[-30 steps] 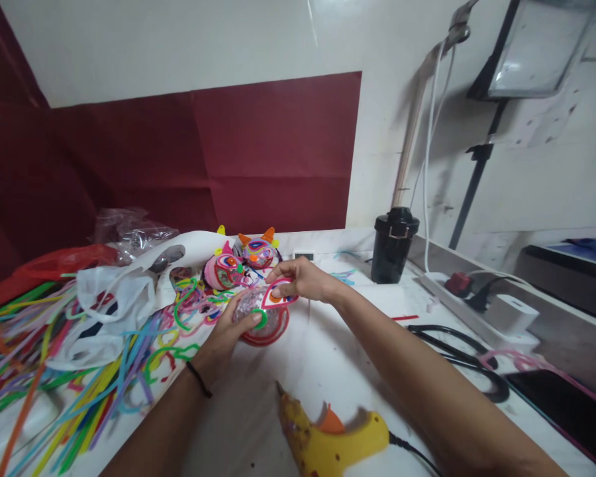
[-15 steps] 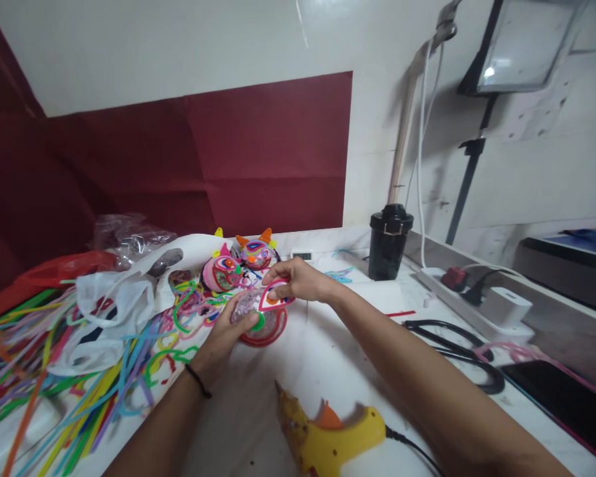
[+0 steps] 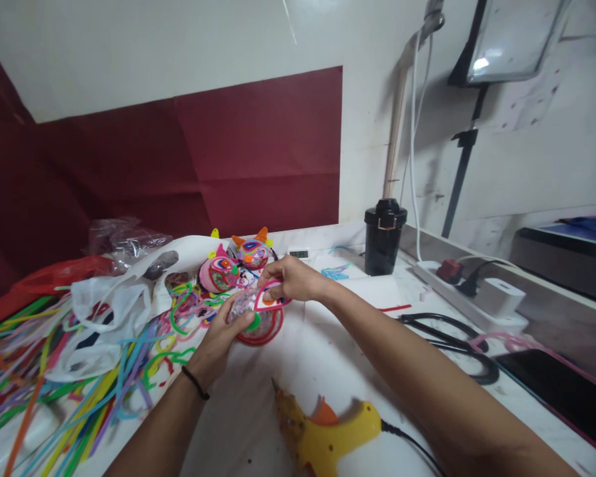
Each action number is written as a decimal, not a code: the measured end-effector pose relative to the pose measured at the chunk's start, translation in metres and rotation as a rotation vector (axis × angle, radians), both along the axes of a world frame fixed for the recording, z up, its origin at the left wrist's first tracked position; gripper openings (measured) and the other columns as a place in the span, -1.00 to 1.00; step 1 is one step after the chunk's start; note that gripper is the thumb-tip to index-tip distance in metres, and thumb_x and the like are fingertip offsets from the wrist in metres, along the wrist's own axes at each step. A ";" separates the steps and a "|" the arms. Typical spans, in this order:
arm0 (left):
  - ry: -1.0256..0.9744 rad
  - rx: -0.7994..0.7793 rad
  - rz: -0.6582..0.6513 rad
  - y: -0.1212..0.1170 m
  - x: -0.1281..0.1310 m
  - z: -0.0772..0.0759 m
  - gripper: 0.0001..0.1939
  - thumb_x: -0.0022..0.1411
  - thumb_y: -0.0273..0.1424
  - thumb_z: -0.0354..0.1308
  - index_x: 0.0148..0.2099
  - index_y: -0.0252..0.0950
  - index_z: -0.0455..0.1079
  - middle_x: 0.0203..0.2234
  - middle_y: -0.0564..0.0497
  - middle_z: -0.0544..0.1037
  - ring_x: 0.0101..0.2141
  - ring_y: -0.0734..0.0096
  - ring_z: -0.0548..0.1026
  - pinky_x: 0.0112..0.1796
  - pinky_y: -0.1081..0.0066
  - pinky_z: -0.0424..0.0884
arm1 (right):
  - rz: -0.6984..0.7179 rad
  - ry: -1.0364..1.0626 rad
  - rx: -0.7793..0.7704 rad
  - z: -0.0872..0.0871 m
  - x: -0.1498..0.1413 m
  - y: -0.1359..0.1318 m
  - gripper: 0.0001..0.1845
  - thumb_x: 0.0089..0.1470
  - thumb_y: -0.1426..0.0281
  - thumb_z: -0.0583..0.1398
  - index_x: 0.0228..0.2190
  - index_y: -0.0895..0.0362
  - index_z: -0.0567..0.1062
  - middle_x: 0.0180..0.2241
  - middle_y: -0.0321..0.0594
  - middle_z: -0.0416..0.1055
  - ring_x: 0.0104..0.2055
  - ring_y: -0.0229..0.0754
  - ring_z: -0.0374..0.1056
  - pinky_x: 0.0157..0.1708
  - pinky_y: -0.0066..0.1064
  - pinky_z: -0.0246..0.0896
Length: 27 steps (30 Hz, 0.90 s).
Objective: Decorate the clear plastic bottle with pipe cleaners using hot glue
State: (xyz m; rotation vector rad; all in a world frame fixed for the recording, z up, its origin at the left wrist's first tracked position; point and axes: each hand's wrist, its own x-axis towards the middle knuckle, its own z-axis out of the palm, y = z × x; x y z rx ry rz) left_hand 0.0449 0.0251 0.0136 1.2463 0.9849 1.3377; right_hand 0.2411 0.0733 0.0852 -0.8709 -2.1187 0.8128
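My left hand (image 3: 223, 326) is closed on a round clear craft piece (image 3: 267, 326) with a red rim, its thumb beside a green dot (image 3: 254, 322) on the front. Against the upper right of that piece, my right hand (image 3: 291, 278) pinches a pink-edged, teardrop-shaped white piece (image 3: 264, 302). Whether the two pieces are stuck together I cannot tell. Nearer to me lies a yellow hot glue gun (image 3: 338, 434), its nozzle pointing away towards the craft piece.
Loose coloured pipe cleaners (image 3: 87, 397) and a white plastic bag (image 3: 99, 318) cover the left side. Behind my hands sit two decorated round animal faces (image 3: 221, 273). To the right are a black canister (image 3: 385, 238), a power strip (image 3: 467, 298), black scissor handles (image 3: 442, 331) and a phone (image 3: 561, 391).
The whole view has shifted slightly, so things appear a little further left. Both hands keep their hold on the same pieces, with hardly any movement between them.
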 end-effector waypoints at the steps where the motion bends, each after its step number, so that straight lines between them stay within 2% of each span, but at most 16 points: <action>1: 0.002 -0.002 0.003 0.000 0.000 0.001 -0.18 -0.11 -0.21 0.46 0.21 -0.26 0.33 0.09 -0.18 0.50 0.11 -0.07 0.40 0.04 0.14 0.31 | -0.004 -0.008 0.003 0.001 0.000 -0.001 -0.74 -0.19 0.61 0.38 -0.33 0.23 0.64 -0.50 -0.32 0.50 -0.46 -0.30 0.37 -0.45 -0.53 0.22; 8: 0.044 -0.009 0.067 -0.004 0.004 0.007 -0.24 -0.15 -0.21 0.46 0.13 -0.27 0.40 0.01 -0.15 0.56 0.04 -0.05 0.47 0.01 0.16 0.34 | -0.013 -0.032 0.013 0.003 0.000 -0.003 -0.73 -0.19 0.62 0.38 -0.32 0.24 0.64 -0.52 -0.33 0.47 -0.47 -0.31 0.35 -0.46 -0.53 0.19; 17: 0.132 0.045 0.166 -0.002 0.007 0.001 -0.39 -0.04 -0.26 0.36 0.09 -0.27 0.42 -0.06 -0.10 0.58 0.00 0.02 0.48 -0.02 0.18 0.34 | 0.031 0.032 -0.028 -0.002 0.000 0.003 -0.74 -0.24 0.59 0.41 -0.38 0.20 0.61 -0.52 -0.36 0.45 -0.45 -0.30 0.32 -0.44 -0.51 0.18; 22: 0.132 0.033 0.196 -0.002 0.007 0.003 -0.40 -0.05 -0.25 0.35 0.08 -0.28 0.43 -0.05 -0.10 0.58 -0.01 0.03 0.48 -0.03 0.21 0.35 | 0.101 0.108 -0.126 -0.004 0.007 0.006 -0.79 -0.18 0.46 0.41 -0.39 0.21 0.58 -0.49 -0.33 0.47 -0.41 -0.28 0.35 -0.39 -0.48 0.23; 27: 0.064 -0.007 0.183 -0.004 0.010 0.005 -0.37 -0.07 -0.24 0.36 0.09 -0.29 0.42 -0.05 -0.10 0.58 -0.04 0.08 0.49 -0.06 0.25 0.36 | 0.180 0.173 -0.282 -0.007 0.018 0.010 -0.76 -0.21 0.41 0.42 -0.42 0.21 0.54 -0.56 -0.38 0.44 -0.51 -0.33 0.32 -0.43 -0.48 0.25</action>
